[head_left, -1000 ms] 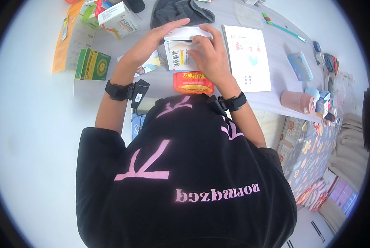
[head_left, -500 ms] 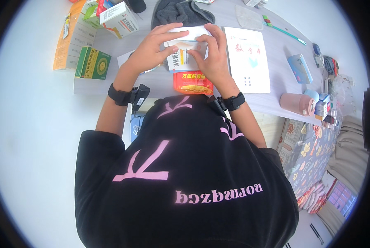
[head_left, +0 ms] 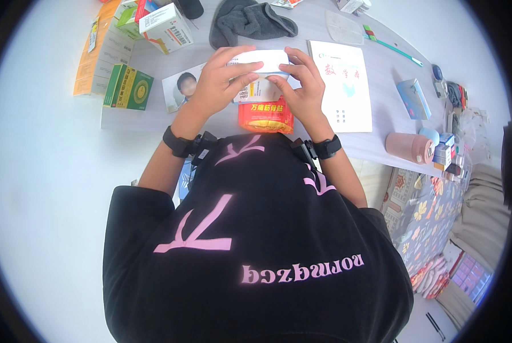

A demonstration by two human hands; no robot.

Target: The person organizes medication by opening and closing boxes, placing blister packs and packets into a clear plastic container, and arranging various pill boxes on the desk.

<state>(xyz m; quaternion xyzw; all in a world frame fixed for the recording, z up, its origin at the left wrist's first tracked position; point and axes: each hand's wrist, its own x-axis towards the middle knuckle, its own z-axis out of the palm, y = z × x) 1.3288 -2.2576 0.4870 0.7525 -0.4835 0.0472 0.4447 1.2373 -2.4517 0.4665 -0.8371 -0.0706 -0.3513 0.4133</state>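
Both hands grip a white medicine box (head_left: 260, 90) by its two sides, above the table's near edge. My left hand (head_left: 221, 83) has its fingers along the left end, thumb at the front. At the other end, my right hand (head_left: 303, 80) pinches the box with fingers on top and thumb below. The box's white top side (head_left: 264, 56) faces up between the fingers. Under it lies a red and yellow packet (head_left: 265, 116), close to my shirt. A leaflet with a person's photo (head_left: 176, 96) lies left of my left hand.
A white booklet (head_left: 344, 86) lies to the right, a dark grey cloth (head_left: 256, 26) behind the hands. Green box (head_left: 129, 87), orange carton (head_left: 98, 57) and white box (head_left: 165, 28) stand at left. At right are a blue box (head_left: 413, 99), a pink tumbler (head_left: 409, 147) and a green stick (head_left: 396, 47).
The box has tilted, so more of its white top side shows and less of its printed front. My hands have moved slightly down and uncovered the photo leaflet at left.
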